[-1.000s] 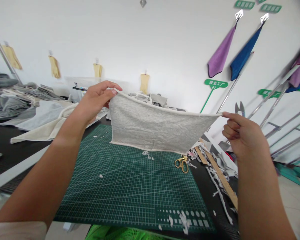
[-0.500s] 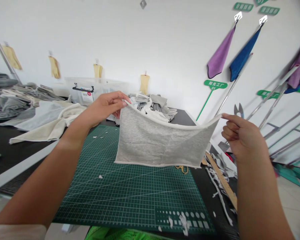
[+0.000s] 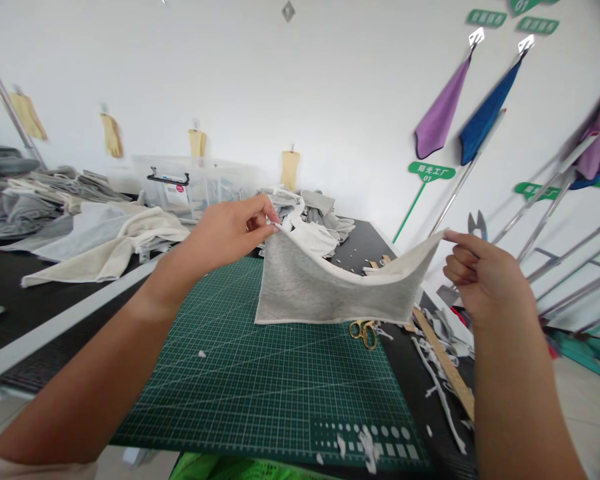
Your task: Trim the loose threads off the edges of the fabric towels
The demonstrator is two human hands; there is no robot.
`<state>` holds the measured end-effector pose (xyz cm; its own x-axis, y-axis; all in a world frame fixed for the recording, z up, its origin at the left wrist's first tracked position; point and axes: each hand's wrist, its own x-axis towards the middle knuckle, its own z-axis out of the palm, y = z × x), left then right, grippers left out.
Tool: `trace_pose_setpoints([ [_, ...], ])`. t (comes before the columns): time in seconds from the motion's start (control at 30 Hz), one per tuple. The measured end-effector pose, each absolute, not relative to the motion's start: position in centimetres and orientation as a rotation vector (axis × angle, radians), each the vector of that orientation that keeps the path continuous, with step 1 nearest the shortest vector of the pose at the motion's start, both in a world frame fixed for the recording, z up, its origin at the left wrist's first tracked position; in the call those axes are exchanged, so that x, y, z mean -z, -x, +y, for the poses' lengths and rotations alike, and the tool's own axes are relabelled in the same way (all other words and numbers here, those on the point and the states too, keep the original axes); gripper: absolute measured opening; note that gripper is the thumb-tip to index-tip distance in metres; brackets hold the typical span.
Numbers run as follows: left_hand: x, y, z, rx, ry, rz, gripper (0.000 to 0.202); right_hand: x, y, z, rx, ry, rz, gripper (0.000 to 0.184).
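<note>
A grey piece of fabric (image 3: 325,290) with a pale edge hangs between my two hands, its top edge sagging in the middle. My left hand (image 3: 240,230) pinches its upper left corner. At the upper right corner, my right hand (image 3: 480,267) pinches the cloth between thumb and forefinger, the other fingers curled in. The cloth is held above a green cutting mat (image 3: 260,387). Gold-handled scissors (image 3: 364,333) lie under its lower edge, their blades hidden by the cloth.
A wooden ruler (image 3: 445,363) and fabric scraps lie along the table's right side. Piles of cloth (image 3: 60,193) are at left, another heap (image 3: 310,213) at the back. A clear plastic box (image 3: 175,190) stands behind. White scraps (image 3: 367,447) lie on the mat's front edge.
My left hand has moved right, closer to my right hand, which has hardly moved. The cloth's top edge sags deeper, and more of the scissors' handles shows below it.
</note>
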<state>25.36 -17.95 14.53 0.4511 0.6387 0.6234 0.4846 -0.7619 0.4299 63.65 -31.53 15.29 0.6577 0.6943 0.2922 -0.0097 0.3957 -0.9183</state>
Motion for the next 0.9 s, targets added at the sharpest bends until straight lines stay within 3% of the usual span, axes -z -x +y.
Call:
trace_pose_setpoints([
  [0.27, -14.5, -25.1, -16.5, -1.214, -2.306, 0.879, 0.022, -15.4, -64.1, -32.0, -0.481, 1.086, -0.724, 0.027],
  [0.43, -14.6, -23.9, -14.2, -1.380, -2.050, 0.897, 0.022, -15.6, -64.7, -32.3, -0.441, 1.094, -0.690, 0.016],
  [0.9, -15.2, -22.7, -14.1, -1.725, -1.917, 0.890, 0.024, -15.8, -63.2, -32.0, -0.453, 1.108, -0.733, 0.019],
])
